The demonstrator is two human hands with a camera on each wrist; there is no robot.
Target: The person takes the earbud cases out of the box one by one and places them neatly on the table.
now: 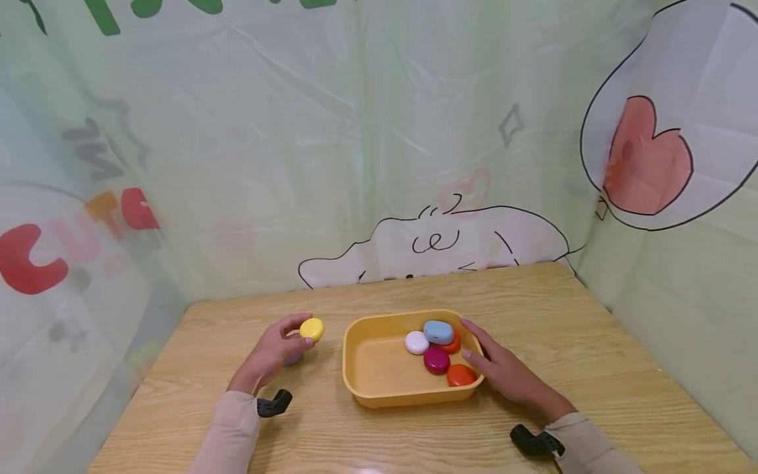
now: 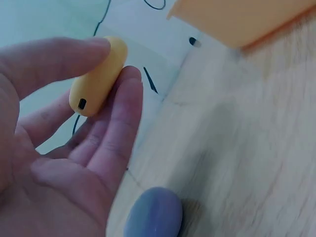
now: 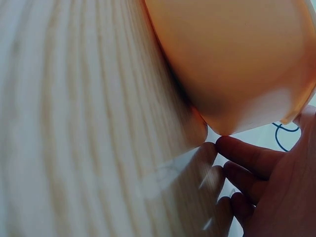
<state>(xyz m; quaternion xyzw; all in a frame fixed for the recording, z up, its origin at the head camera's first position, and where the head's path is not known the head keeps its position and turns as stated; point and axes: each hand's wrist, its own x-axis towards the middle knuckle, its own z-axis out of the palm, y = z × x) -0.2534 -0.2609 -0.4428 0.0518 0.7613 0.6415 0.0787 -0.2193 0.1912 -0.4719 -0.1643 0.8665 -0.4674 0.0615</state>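
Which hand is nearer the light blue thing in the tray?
Right. The right hand is at the right end of the tray, near the blue thing; the left hand pinches a yellow piece beyond the left end.

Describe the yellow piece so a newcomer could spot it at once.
Find the wooden table, then the orange-yellow tray on it. Left of that tray, the left hand pinches the rounded yellow piece above the table. It is the only yellow piece; its nearest neighbour, the lilac piece, lies on the table.

Each beige sleeve (lightly creased) has an angled black device beside it.
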